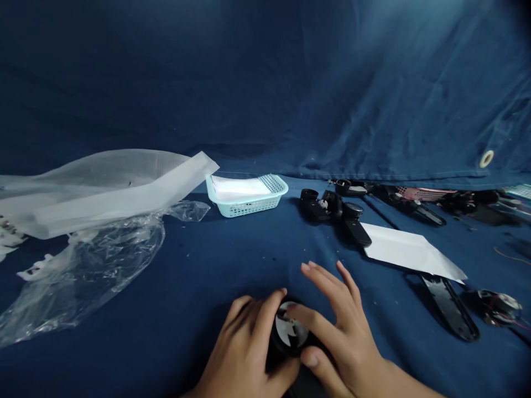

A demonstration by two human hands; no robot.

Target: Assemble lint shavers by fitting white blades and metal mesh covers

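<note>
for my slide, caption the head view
Left hand and right hand cup a black round part on blue cloth, mint basket behind.

Table (207,276), draped in dark blue cloth.
- Left edge: crumpled clear plastic bag (83,276), with a white foam sheet (103,188) lying over it.
- Far middle: pale green basket (249,208).
- Just right of it: cluster of black parts (332,213).
- Right side: white paper sheet (410,251), its corner over a long black piece (450,307).
- Near edge, middle: round black part (290,331).
</note>
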